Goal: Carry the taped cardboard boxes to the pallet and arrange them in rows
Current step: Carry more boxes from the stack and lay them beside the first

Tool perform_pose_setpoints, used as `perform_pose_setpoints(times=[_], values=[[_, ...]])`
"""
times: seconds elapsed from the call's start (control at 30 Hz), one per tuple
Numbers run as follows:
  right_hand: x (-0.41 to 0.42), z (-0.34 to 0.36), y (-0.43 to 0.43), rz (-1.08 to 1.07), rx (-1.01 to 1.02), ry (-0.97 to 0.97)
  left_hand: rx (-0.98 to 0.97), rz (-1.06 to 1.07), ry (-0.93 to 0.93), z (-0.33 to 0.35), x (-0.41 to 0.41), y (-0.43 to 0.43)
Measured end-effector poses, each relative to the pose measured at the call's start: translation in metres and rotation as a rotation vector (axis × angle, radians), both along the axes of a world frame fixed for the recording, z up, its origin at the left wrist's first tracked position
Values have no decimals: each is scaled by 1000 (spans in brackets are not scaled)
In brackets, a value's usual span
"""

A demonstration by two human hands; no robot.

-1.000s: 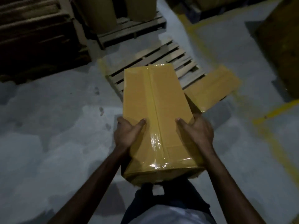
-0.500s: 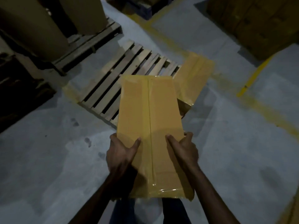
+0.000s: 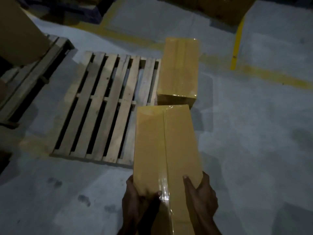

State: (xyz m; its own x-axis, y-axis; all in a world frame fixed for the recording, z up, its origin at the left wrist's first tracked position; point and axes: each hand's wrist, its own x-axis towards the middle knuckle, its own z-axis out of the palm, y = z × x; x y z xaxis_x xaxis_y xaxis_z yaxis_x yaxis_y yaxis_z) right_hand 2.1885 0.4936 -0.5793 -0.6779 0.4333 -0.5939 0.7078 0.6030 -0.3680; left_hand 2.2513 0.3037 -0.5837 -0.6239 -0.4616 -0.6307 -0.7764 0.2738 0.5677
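Left grip (image 3: 136, 200), right grip (image 3: 204, 199) clamp carried box (image 3: 165, 141) by near end. Slick tape: far end may drop onto placed box (image 3: 178, 68) at pallet (image 3: 101, 107) right edge.

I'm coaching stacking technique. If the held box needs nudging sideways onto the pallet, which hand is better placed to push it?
Probably the right hand: it grips the box on its outer side, away from the pallet, so it can push that way. The left hand holds the pallet-side corner.

No text, label or number is readable on the held box (image 3: 166, 146) or pallet (image 3: 111, 68).
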Motion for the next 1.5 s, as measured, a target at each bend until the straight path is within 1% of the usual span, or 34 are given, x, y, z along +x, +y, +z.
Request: perform_pose_setpoints(times=[0.17, 0.27, 0.47, 0.53, 0.63, 0.77, 0.87, 1.07, 1.27, 1.5], values=[[-9, -114, -4, -64, -7, 34, 26, -92, -13, -107, -29, -8], [-13, -176, -3, -110, -51, 52, 48, -127, 3, -162, -50, -13], [-12, -258, 7, -153, -164, 76, 152, -186, 41, -238, -77, -23], [-15, -276, 8, -167, -171, 97, 190, -182, 35, -255, -82, -22], [-30, -289, 5, -198, -54, 125, 203, -215, 96, -278, -92, -23], [-43, -296, 7, -130, 10, 135, 180, -252, 167, -291, -99, -20], [-58, -299, 12, -97, 6, 157, 128, -286, 224, -290, -112, -15], [-99, -303, 22, -31, -40, 234, 104, -274, 240, -296, -143, -7], [-103, -307, 21, -34, -34, 239, 103, -278, 224, -299, -149, -8], [-120, -304, 22, -37, -80, 278, 71, -281, 267, -302, -168, -9]])
